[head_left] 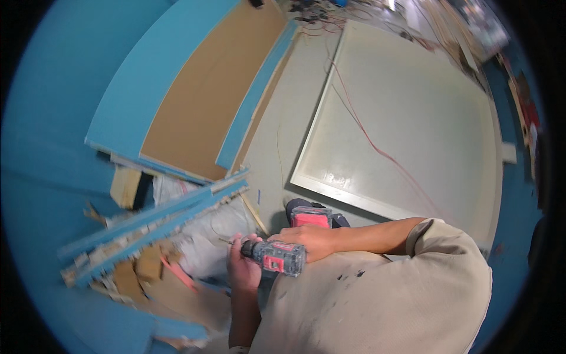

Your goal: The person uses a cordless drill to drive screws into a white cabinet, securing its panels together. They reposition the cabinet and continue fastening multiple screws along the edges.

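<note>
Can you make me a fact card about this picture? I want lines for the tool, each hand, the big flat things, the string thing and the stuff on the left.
Tool: a black-and-red power drill, front end toward picture left
Right hand: wrapped around the drill's handle
Left hand: at the drill's front end; its grip is hard to tell
Big flat things: pale panel with a white edge; brown board between blue bands
String thing: red cable across the pale panel
Left side: blue strips, wrinkled white sheeting
</note>
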Demonstrator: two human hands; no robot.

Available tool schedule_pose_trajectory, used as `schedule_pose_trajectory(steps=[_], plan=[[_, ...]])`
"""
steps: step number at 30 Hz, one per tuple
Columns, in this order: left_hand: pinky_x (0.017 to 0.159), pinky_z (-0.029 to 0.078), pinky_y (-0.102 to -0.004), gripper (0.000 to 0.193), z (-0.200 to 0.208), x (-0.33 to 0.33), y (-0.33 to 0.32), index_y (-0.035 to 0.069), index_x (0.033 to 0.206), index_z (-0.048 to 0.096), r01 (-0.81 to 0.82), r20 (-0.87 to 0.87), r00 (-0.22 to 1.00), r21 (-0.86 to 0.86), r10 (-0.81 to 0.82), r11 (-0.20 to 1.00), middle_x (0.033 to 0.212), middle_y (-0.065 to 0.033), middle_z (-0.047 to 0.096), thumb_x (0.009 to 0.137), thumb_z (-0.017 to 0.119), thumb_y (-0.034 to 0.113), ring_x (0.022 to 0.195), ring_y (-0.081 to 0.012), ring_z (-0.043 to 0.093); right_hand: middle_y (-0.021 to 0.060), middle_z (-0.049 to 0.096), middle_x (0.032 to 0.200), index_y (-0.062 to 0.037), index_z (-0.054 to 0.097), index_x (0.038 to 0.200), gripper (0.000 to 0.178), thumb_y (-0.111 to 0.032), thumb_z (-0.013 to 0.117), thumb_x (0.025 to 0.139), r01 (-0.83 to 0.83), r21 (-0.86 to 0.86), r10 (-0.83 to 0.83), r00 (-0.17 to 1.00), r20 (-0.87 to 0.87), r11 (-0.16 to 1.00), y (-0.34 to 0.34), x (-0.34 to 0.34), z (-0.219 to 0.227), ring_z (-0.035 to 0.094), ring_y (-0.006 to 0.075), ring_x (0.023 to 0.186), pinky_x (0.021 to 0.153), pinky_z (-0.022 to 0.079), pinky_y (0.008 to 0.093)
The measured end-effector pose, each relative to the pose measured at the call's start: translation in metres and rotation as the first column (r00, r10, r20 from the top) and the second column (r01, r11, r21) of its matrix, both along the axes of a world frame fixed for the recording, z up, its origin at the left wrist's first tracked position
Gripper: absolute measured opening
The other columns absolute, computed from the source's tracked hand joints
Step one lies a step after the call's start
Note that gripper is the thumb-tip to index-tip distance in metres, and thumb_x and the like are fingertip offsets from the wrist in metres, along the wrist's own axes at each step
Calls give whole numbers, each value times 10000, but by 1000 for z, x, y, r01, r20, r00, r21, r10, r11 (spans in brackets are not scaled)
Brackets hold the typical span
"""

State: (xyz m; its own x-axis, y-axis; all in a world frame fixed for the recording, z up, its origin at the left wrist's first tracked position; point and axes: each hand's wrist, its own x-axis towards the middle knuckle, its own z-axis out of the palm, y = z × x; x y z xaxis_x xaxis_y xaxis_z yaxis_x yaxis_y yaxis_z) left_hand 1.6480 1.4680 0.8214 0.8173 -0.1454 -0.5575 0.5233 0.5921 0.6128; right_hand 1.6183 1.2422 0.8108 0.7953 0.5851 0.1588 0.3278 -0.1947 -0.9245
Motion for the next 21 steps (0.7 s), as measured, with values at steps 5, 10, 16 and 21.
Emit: schedule_pose_trajectory(steps=[5,10,16,21], plan=[[853,523,-427,226,-33,145,-7,80,1161,504,166,-55,985,89,-162,982,1005,-172,665,1003,483,239,934,-283,643,204,583,1242,-35,501,1332,572,-222,662,816,196,115,-198,980,5,974,-1,110,-49,587,390,1096,877,506,448],[894,505,-459,243,-37,317,-7,88,1126,523,214,-152,969,116,-195,970,1025,-174,653,1009,463,293,978,-298,624,214,587,1218,-34,507,1327,633,-283,677,771,250,137,-240,967,-83,958,-3,266,-61,591,395,1085,878,495,467],[781,559,-427,205,-14,495,-77,88,1104,499,570,-36,818,193,-574,799,967,-151,648,1003,453,261,890,-268,638,172,622,1170,-78,532,1306,630,-188,710,712,539,270,-555,831,-20,797,-53,373,-36,603,386,1051,895,477,457],[804,536,-393,266,5,560,-199,63,1059,542,750,-29,579,411,-815,519,950,-147,642,985,512,316,897,-252,634,180,637,1102,-71,560,1273,617,-29,692,672,817,197,-810,571,-138,542,-92,393,-24,611,379,1033,842,494,449]])
